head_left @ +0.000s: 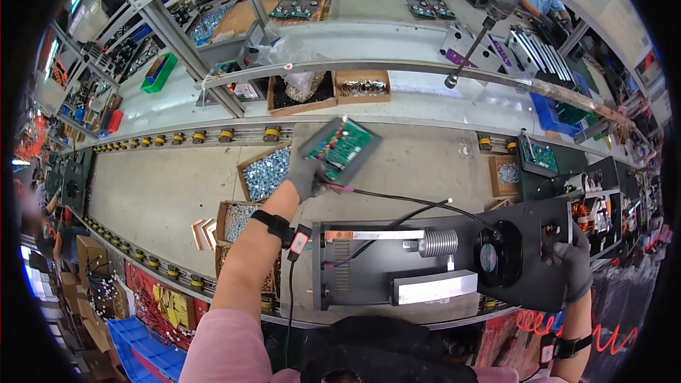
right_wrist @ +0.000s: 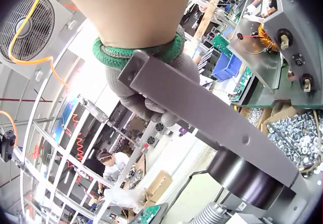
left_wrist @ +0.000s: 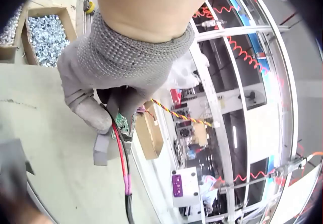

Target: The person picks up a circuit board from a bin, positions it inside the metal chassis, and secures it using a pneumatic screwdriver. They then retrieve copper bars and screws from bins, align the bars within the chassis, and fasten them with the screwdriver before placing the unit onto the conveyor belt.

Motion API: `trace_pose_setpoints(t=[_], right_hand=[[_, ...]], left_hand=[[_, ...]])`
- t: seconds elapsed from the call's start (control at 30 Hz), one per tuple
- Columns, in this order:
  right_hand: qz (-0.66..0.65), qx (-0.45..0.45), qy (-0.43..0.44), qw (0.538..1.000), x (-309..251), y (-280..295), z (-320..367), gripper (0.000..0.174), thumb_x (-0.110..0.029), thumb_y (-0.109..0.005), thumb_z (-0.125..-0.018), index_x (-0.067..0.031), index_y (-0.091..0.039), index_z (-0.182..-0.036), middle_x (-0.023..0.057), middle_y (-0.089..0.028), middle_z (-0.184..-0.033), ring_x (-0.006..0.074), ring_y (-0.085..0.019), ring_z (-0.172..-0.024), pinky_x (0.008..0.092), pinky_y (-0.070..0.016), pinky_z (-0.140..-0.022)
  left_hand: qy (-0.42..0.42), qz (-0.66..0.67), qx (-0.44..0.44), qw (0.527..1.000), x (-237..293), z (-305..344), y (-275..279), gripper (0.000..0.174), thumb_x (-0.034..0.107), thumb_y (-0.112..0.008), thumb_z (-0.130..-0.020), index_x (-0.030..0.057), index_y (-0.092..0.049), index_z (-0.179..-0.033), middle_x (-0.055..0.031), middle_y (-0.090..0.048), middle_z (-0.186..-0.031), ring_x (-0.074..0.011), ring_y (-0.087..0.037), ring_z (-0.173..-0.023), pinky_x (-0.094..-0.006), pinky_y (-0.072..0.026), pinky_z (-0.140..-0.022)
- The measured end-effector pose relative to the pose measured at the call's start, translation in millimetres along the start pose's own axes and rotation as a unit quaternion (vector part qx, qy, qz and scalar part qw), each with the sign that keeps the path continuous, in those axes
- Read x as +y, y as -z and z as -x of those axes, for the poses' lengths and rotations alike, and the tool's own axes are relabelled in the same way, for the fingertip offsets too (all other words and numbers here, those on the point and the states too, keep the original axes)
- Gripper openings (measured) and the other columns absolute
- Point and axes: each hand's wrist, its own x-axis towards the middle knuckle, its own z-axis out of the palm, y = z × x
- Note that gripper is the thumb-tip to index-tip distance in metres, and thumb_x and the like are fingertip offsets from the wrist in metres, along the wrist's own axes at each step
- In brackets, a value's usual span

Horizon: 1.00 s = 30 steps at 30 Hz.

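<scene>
My gloved left hand point(head_left: 306, 179) grips the edge of a dark tray that carries a green circuit board point(head_left: 350, 147), tilted above the bench. In the left wrist view, red and black wires point(left_wrist: 122, 153) run past the thumb of the left hand point(left_wrist: 111, 78). At the far right of a dark metal chassis point(head_left: 376, 262), my gloved right hand point(head_left: 574, 269) holds its end panel. In the right wrist view, the fingers of the right hand point(right_wrist: 151, 100) curl at the panel point(right_wrist: 212, 113). A round black fan point(head_left: 489, 255) is mounted in the chassis, beside a ribbed metal coil point(head_left: 438, 243).
Boxes of small metal fasteners point(head_left: 267, 172) stand left of the chassis. Copper-coloured angle pieces point(head_left: 204, 234) lie farther left. A power screwdriver point(head_left: 489, 21) hangs above the rail. Another circuit board point(head_left: 539, 154) and open units with coils point(head_left: 585, 209) are at right.
</scene>
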Motion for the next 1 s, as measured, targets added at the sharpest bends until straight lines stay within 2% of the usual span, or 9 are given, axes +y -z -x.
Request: trace_pose_setpoints(t=[0.13,0.23,0.4,0.6,0.63,0.8,0.87,0.93,1.0], right_hand=[[-0.07,0.041,0.007,0.997,4.1,-4.0,13.5,0.047,-0.009,-0.053,-0.067,0.0025,-0.053,-0.113,0.0047,-0.058,-0.077,0.0091,-0.052,-0.054,0.0216,-0.0443,-0.049],[-0.104,0.103,-0.014,0.989,18.9,6.0,28.3,0.046,-0.007,-0.05,-0.072,-0.0002,-0.05,-0.118,-0.0014,-0.05,-0.067,0.0048,-0.041,-0.046,0.0199,-0.0409,-0.043],[-0.102,0.167,0.03,0.98,46.6,10.0,56.4,0.043,-0.003,-0.047,-0.077,-0.0013,-0.047,-0.12,-0.0002,-0.053,-0.073,0.0042,-0.042,-0.048,0.0186,-0.0418,-0.044],[-0.305,0.279,0.034,0.91,60.0,-63.7,101.1,0.016,-0.021,-0.053,-0.092,-0.0095,-0.051,-0.102,-0.0024,-0.05,-0.081,0.0047,-0.046,-0.065,0.0186,-0.0432,-0.058],[-0.311,0.305,0.036,0.899,57.6,-76.8,106.6,0.016,-0.025,-0.053,-0.093,-0.0101,-0.052,-0.086,-0.0016,-0.047,-0.069,0.0085,-0.047,-0.061,0.0226,-0.0419,-0.058],[-0.307,0.247,0.06,0.917,44.1,-126.2,138.2,0.031,-0.017,-0.049,-0.094,-0.0093,-0.037,-0.121,0.0051,-0.05,-0.089,0.0156,-0.054,-0.079,0.0303,-0.0475,-0.077],[-0.331,0.239,0.038,0.912,50.6,-128.9,147.5,0.026,-0.013,-0.05,-0.093,-0.0068,-0.042,-0.117,0.008,-0.049,-0.092,0.0155,-0.054,-0.079,0.0326,-0.0493,-0.076],[-0.206,0.263,0.112,0.936,51.8,-137.3,154.3,0.018,0.001,-0.052,-0.087,0.0021,-0.05,-0.105,0.0121,-0.049,-0.107,0.0199,-0.057,-0.085,0.0354,-0.0512,-0.07],[0.025,0.19,0.123,0.974,65.0,-116.4,163.0,0.035,0.0,-0.056,-0.084,-0.001,-0.045,-0.117,0.0139,-0.05,-0.111,0.023,-0.058,-0.087,0.0355,-0.0497,-0.074]], left_hand=[[0.011,0.061,0.034,0.998,2.8,20.5,41.1,0.01,0.015,-0.055,-0.076,0.0048,-0.055,-0.076,-0.0114,-0.058,-0.072,-0.0223,-0.06,-0.062,-0.0365,-0.0546,-0.054],[0.034,0.213,0.066,0.974,7.9,42.2,66.6,0.013,0.018,-0.054,-0.079,0.0077,-0.056,-0.087,-0.0099,-0.059,-0.085,-0.026,-0.058,-0.085,-0.0516,-0.0464,-0.083],[-0.031,0.299,0.045,0.953,-17.0,72.4,95.7,0.013,0.019,-0.048,-0.081,0.0106,-0.056,-0.086,-0.0103,-0.058,-0.087,-0.0273,-0.056,-0.08,-0.0541,-0.0431,-0.083],[-0.055,0.29,-0.042,0.955,-102.4,84.4,88.7,0.008,0.017,-0.052,-0.076,0.0118,-0.057,-0.078,-0.0026,-0.059,-0.073,-0.0215,-0.059,-0.082,-0.0449,-0.0476,-0.079],[-0.054,0.284,-0.063,0.955,-119.3,84.9,79.4,0.009,0.018,-0.052,-0.076,0.0118,-0.058,-0.081,-0.0033,-0.06,-0.076,-0.0216,-0.059,-0.084,-0.0435,-0.0482,-0.079],[-0.002,0.338,-0.098,0.936,-201.3,70.1,38.0,0.013,0.018,-0.053,-0.078,0.0111,-0.06,-0.087,-0.0051,-0.063,-0.085,-0.0218,-0.06,-0.089,-0.0413,-0.0488,-0.082],[-0.03,0.375,-0.111,0.92,-218.8,72.7,17.6,0.015,0.017,-0.054,-0.08,0.0097,-0.059,-0.091,-0.0061,-0.063,-0.093,-0.0226,-0.059,-0.091,-0.0427,-0.0481,-0.086],[-0.02,0.333,-0.11,0.936,-255.2,37.9,34.0,0.02,0.017,-0.053,-0.082,0.0092,-0.058,-0.1,-0.0055,-0.063,-0.099,-0.0248,-0.059,-0.094,-0.0439,-0.047,-0.089],[0.0,0.281,-0.091,0.955,-248.8,44.9,36.5,0.021,0.022,-0.054,-0.086,0.0099,-0.056,-0.104,-0.0076,-0.062,-0.1,-0.0258,-0.058,-0.095,-0.044,-0.048,-0.089]])
